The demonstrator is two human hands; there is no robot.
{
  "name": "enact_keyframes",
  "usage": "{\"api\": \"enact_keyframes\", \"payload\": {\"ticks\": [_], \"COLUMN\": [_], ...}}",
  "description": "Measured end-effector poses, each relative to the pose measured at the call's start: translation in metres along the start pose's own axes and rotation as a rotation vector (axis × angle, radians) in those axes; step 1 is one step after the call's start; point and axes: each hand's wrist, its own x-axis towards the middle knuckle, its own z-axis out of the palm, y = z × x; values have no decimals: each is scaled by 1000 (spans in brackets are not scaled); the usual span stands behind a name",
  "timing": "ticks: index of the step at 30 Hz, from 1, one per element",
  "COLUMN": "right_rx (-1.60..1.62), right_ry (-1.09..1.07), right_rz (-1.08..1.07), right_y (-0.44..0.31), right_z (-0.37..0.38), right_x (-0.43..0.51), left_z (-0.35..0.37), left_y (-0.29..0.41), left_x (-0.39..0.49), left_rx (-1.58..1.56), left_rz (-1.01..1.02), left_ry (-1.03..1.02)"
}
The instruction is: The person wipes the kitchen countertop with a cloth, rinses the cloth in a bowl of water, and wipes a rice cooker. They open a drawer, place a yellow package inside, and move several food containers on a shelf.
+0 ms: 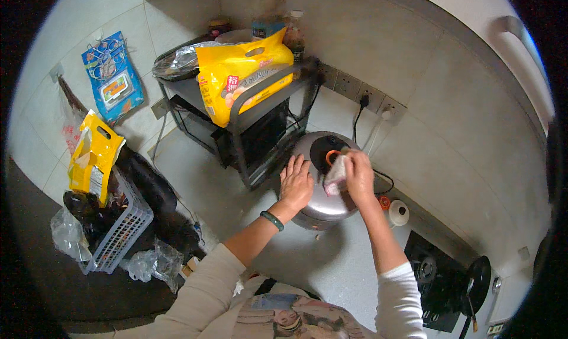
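A silver-grey electric cooker (326, 208) stands on the light counter, its domed lid bearing a black panel (320, 147) and an orange ring (332, 156). My left hand (296, 183) rests flat against the left side of the lid, holding nothing. Above that wrist is a dark green bangle (272, 220). Bunched in my right hand (359, 175) is a white cloth with a pinkish edge (336, 177), pressed on the lid beside the orange ring. The right fingers partly hide the cloth and the panel's right side.
Behind the cooker's left side stands a black metal rack (242, 148) carrying a yellow bag (248, 79). A black plug (364, 100) sits in the wall sockets. Rightward are a white lidded container (398, 213), a stove (424, 272) and a pan (478, 283). A plastic basket (120, 226) stands left.
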Motion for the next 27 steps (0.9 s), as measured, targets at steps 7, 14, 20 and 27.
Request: {"api": "enact_keyframes", "payload": {"ticks": [7,14,20,27], "right_rx": [-165,-77,-334,-231], "right_ry": [-296,-216,-29,-117], "right_rz": [249,485,146,98], "right_y": [28,71,68,45], "right_z": [67,65,36,-14], "right_x": [39,55,24,-32], "left_z": [0,1,2,-8], "left_y": [-2,-1,1,10], "left_x": [0,-1,0,10], "left_rx": [59,62,56,183], "left_rz": [10,21,14,-5], "left_ry": [-30,-2,7,-110]}}
